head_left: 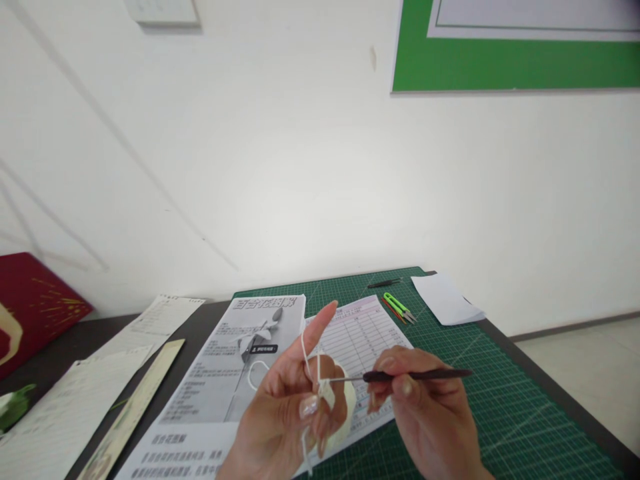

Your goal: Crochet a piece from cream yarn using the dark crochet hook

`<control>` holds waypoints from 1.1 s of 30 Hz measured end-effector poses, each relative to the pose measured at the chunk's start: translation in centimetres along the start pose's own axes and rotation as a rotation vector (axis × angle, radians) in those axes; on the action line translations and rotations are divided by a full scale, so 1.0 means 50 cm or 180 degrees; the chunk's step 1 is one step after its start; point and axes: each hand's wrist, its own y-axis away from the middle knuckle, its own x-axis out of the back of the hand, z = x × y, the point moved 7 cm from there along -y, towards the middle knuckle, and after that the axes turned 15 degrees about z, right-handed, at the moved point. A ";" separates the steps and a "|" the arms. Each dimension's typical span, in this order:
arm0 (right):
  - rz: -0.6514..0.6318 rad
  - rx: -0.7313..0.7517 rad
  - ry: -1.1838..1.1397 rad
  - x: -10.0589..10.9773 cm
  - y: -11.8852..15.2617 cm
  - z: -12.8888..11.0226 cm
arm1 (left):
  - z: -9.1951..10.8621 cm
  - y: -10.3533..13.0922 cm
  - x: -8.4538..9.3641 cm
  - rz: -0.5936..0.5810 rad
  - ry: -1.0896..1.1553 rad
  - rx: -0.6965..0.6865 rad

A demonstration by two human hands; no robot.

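Observation:
My left hand [290, 407] pinches a small white crocheted piece [327, 393] between thumb and fingers, its index finger raised with white yarn [305, 350] running over it. My right hand [425, 400] is closed on the dark handle of a crochet hook [420, 375]. The hook's thin metal shaft points left, and its tip meets the top of the white piece. Behind my left hand a pale, rounded yarn mass [350, 400] is partly hidden. A loop of white yarn lies over the printed sheet [200, 380] with a flower picture.
Green-handled snips [395, 304] and a dark slim tool [384, 283] lie on the green cutting mat [520, 400]. White paper [445, 300] is at the mat's right edge. A ruler [135, 407], handwritten sheets [90, 393] and a red item [35, 310] are left. A wall stands behind.

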 end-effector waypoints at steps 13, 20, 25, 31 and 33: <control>-0.0278 0.0077 -0.0090 0.002 -0.014 -0.003 | 0.000 0.001 -0.018 -0.0096 0.0045 0.0016; -0.0527 0.0307 -0.0107 -0.008 -0.015 -0.020 | 0.002 -0.001 -0.033 -0.0288 -0.0007 0.0031; -0.0295 -0.0365 -0.0373 -0.004 -0.020 0.002 | 0.004 -0.005 -0.017 -0.0123 -0.0231 -0.0122; 0.0083 -0.1571 -0.0723 0.004 -0.028 0.064 | 0.025 0.005 -0.003 -0.0134 -0.1296 -0.0543; 0.0142 -0.1789 -0.0803 0.007 -0.029 0.078 | 0.036 0.007 0.002 -0.0067 -0.1656 -0.0759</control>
